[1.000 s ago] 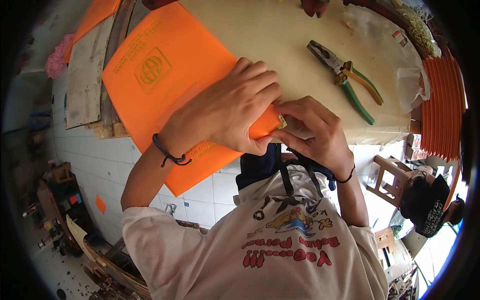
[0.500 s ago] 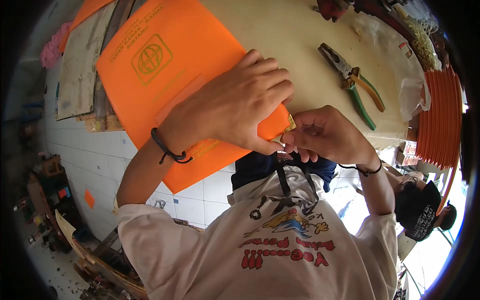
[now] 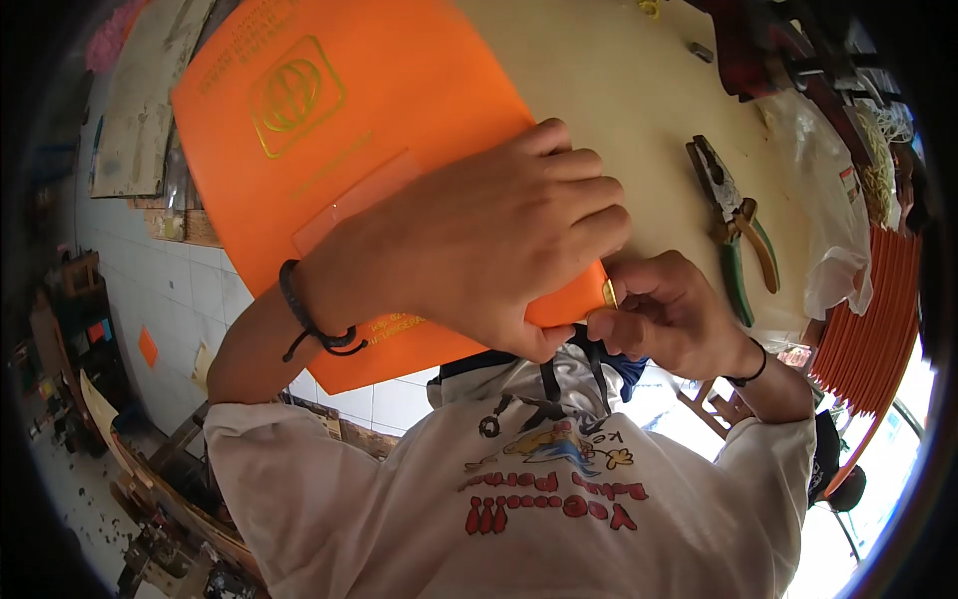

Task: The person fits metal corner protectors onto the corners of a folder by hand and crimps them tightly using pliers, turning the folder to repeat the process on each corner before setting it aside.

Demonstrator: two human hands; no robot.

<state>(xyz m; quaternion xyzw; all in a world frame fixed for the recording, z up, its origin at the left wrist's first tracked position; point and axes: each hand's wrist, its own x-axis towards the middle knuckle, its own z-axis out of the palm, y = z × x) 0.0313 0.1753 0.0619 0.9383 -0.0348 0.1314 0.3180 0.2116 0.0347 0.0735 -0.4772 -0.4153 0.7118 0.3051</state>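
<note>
An orange folder [image 3: 399, 60] with gold print and a clear pocket lies slanted across the table's left part. My left hand [image 3: 499, 240] lies over it, fingers curled over the upper edge and thumb below, gripping it near its right corner. A small gold metal piece [image 3: 610, 293] sits on that corner. The thumb and forefinger of my right hand [image 3: 664, 314] close on the gold piece from the right; the exact contact of the fingertips is partly hidden. Pliers [image 3: 733, 225] with green and yellow handles rest on the table, jaws partly open, above my right hand.
A clear plastic bag [image 3: 823, 200] lies at the table's [image 3: 599, 70] right side, by a stack of orange covers [image 3: 873, 319]. Dark metal equipment [image 3: 743, 50] stands at the upper right. A board [image 3: 145, 110] is at the upper left. Another person [image 3: 843, 484] is partly visible at the far right.
Both hands and the folder appear farther right and lower, and the pliers have shifted likewise as the view moved. The gold piece, tilted at first, now lies along the corner; my right fingers have stayed beside it.
</note>
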